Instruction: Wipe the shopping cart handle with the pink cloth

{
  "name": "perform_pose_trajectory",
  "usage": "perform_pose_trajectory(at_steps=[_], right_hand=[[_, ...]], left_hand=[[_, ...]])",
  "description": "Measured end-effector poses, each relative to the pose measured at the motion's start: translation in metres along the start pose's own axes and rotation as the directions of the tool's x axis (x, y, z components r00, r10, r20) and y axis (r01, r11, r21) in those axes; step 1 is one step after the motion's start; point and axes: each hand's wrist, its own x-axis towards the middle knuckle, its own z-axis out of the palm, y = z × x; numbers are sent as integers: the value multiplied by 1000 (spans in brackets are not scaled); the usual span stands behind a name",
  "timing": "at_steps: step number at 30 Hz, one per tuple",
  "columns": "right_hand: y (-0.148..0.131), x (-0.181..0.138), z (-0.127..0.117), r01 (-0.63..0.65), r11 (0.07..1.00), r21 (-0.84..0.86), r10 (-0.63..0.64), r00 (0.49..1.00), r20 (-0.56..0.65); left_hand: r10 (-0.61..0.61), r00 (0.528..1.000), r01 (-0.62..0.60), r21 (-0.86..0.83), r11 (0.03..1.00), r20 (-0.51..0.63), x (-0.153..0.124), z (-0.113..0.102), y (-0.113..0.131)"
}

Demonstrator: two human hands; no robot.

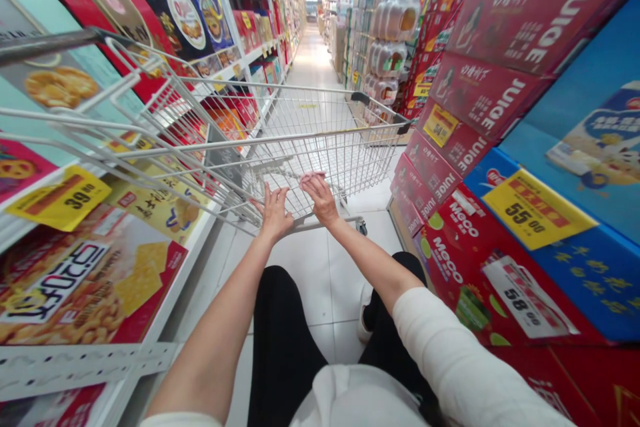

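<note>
A metal wire shopping cart (273, 140) stands across the aisle in front of me, its handle end (47, 47) towards the left shelf. My left hand (275, 213) is at the lower part of the basket's near side, with its fingers spread apart against the wires. Just to its right, my right hand (321, 200) reaches to the same wire side with its fingers extended. A small pinkish patch shows by the right fingertips; I cannot make out what it is. Through the wires the basket floor is visible, with a pale panel at its left end.
Snack boxes (65, 273) and a yellow price tag (63, 199) line the left shelf. Stacked red drink cartons (510, 33) and blue boxes (590, 140) rise close on the right. A cart wheel (361, 227) touches the white tiled floor (310, 287) near my knees. The aisle runs on behind the cart.
</note>
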Motion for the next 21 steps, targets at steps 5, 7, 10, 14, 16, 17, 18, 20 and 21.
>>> perform_pose_trajectory(at_steps=[5,7,10,14,16,17,18,20,21], right_hand=[[2,40,-5,58,998,30,-57,997,-46],[-1,37,-1,36,999,29,-35,999,-32],[-2,6,9,-25,999,21,25,1000,-15],[-1,-29,16,-42,999,30,43,999,-8],[0,-29,17,-19,999,43,19,1000,-12],[0,-25,17,-1,999,53,2,1000,-19],[0,-21,18,17,998,63,-15,999,-30],[0,-16,23,47,995,83,-43,998,-55],[-1,-17,26,53,994,91,-47,997,-66]], left_hand=[[-10,1000,10,-2,1000,-9,1,1,0],[-13,1000,13,1,1000,-11,1,1,0],[-17,1000,17,10,1000,-4,-1,0,1],[-15,1000,15,14,1000,-2,-1,1,0],[-14,1000,15,14,1000,-10,-1,2,-1],[-15,1000,15,14,1000,-14,-1,2,-1],[-14,1000,14,14,1000,-19,-1,3,-1],[-11,1000,11,15,1000,-22,-1,4,-1],[-8,1000,8,15,1000,-23,-2,4,-1]])
